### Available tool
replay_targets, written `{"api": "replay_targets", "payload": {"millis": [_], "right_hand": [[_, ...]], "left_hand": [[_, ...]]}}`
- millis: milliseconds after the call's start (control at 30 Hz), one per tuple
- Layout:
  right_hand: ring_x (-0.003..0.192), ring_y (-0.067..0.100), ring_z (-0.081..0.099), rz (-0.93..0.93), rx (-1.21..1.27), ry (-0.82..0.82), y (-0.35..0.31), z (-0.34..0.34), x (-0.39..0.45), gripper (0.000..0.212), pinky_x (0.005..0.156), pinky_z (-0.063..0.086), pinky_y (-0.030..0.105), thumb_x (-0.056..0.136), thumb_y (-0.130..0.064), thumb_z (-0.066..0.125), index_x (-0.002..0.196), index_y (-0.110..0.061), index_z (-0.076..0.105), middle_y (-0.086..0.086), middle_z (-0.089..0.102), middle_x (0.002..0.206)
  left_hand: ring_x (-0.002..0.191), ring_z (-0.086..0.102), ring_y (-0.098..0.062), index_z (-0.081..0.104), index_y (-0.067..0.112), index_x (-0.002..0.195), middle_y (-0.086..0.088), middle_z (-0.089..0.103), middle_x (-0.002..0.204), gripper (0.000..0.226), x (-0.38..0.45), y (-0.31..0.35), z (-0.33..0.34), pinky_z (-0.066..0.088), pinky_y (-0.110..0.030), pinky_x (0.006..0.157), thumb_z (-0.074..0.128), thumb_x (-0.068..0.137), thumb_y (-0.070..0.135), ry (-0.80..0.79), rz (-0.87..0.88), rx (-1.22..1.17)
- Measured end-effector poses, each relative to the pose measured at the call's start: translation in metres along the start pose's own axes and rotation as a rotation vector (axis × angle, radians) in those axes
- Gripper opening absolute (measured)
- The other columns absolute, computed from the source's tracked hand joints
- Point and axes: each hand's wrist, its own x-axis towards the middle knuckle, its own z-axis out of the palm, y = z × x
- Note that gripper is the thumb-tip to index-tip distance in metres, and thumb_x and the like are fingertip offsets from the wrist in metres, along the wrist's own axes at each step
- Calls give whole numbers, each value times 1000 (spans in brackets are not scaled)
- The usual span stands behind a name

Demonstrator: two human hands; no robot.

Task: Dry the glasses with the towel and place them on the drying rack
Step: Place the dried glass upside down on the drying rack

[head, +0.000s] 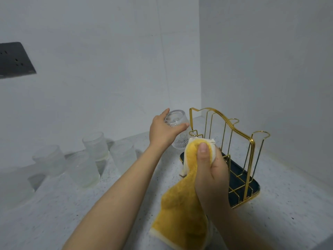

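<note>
My left hand (163, 131) grips a clear patterned glass (177, 121) upside down, its base tilted up, right beside the near-left peg of the gold wire drying rack (234, 139). The rack stands on a dark tray (252, 193) with a gold rim. My right hand (210, 170) grips a bunched yellow towel (180, 210) with a white edge, just in front of the rack; the towel hangs down to the counter. Several frosted glasses (95, 147) stand upside down on the counter to the left.
The speckled white counter (72, 204) ends at white walls behind and to the right, which meet in a corner behind the rack. A dark wall socket plate (15, 60) sits at the far left.
</note>
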Motion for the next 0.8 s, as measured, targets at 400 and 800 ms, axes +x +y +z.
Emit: {"api": "replay_targets", "payload": {"millis": [400, 800], "right_hand": [[70, -16, 58, -16, 54, -22, -1, -1, -1, 22, 57, 42, 2, 83, -48, 41, 75, -30, 52, -36, 60, 70], [70, -14, 58, -29, 32, -15, 3, 0, -2, 20, 57, 42, 2, 83, -44, 40, 77, -31, 53, -31, 62, 69]], "left_hand": [[126, 50, -20, 39, 20, 148, -5, 48, 139, 96, 2, -6, 8, 37, -23, 89, 85, 68, 43, -98, 4, 173], [130, 47, -21, 34, 24, 150, -5, 47, 141, 100, 1, -9, 7, 42, -34, 101, 84, 67, 48, -110, 12, 195]]}}
